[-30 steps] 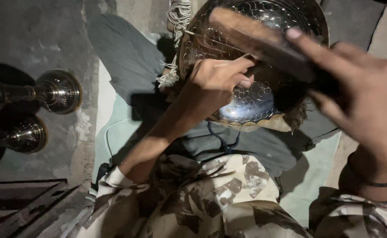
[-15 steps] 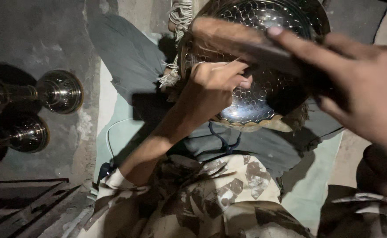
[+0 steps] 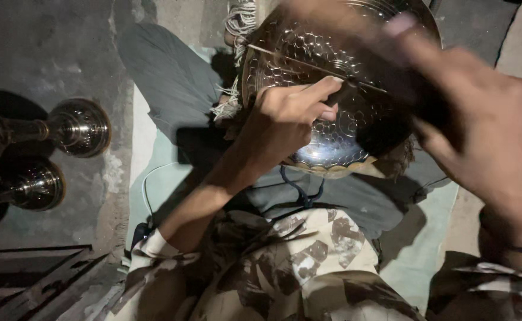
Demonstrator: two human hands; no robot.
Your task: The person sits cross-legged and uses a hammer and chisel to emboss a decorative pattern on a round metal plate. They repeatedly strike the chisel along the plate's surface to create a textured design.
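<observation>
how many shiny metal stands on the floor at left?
2: upper stand lies beside the dark mat; lower stand sits just below it. Both are cut off by the frame edge; more may be hidden.

No packages, labels, signs or screens show anywhere in this view. Nothing around the hammered metal bowl [image 3: 338, 89] carries a sticker, tag or printed panel that can be made out.

The left hand [image 3: 290, 119] rests on a big shiny metal bowl [image 3: 332, 137] with dents. The right hand [image 3: 481, 131] grips a dark blurry tool over it.
</observation>
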